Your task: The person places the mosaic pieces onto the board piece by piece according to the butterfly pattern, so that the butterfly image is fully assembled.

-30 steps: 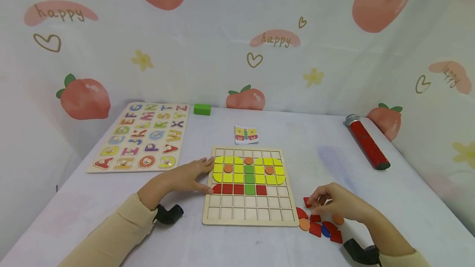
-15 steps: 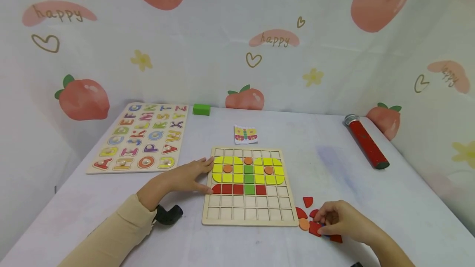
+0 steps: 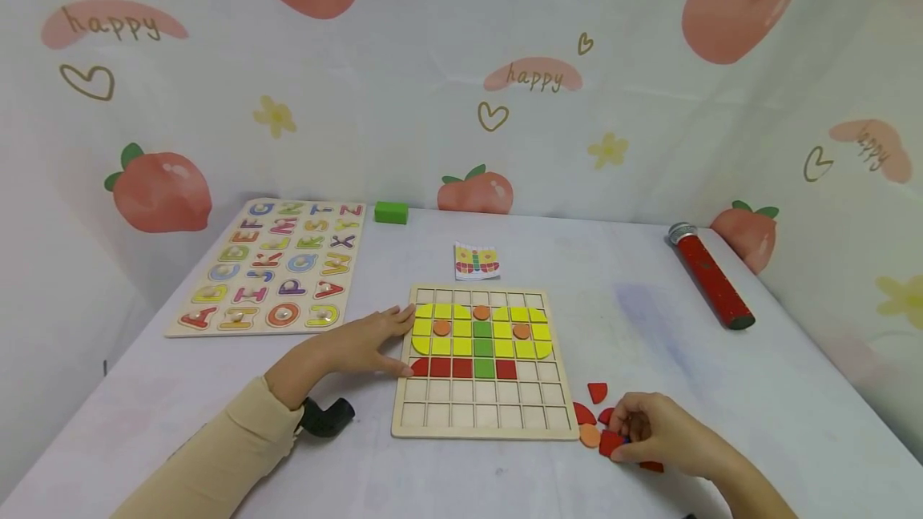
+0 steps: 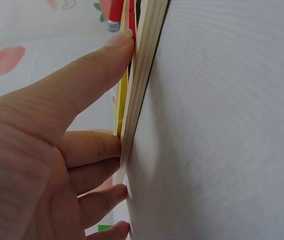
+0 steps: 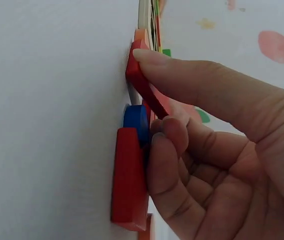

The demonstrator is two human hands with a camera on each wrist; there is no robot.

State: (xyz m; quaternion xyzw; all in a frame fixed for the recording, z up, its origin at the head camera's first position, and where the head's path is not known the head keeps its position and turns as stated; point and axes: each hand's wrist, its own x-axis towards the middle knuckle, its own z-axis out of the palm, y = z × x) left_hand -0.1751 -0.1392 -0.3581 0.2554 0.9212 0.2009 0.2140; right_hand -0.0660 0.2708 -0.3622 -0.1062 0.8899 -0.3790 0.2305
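Note:
A wooden grid board [image 3: 472, 427] carries yellow, green, orange and red tiles in a butterfly pattern. My left hand [image 3: 364, 343] rests at its left edge, thumb and fingers extended; in the left wrist view the thumb [image 4: 96, 65] touches the rim beside a red tile. To the right of the board, my right hand [image 3: 667, 431] pinches a red tile [image 5: 144, 80] between thumb and fingertips, and the tile is tilted. Below it in the right wrist view lie a blue piece [image 5: 134, 120] and another red tile [image 5: 126, 175].
Loose red tiles [image 3: 597, 392] and an orange disc [image 3: 590, 435] lie by the board's lower right corner. Behind the board is a butterfly picture card [image 3: 477, 262]. An alphabet board [image 3: 268, 267], a green block [image 3: 391, 213] and a red microphone [image 3: 712, 279] stand farther out.
My right hand has moved nearer to me, away from the upper red tile, and now pinches a red tile lower in the pile. The left hand has stayed at the board.

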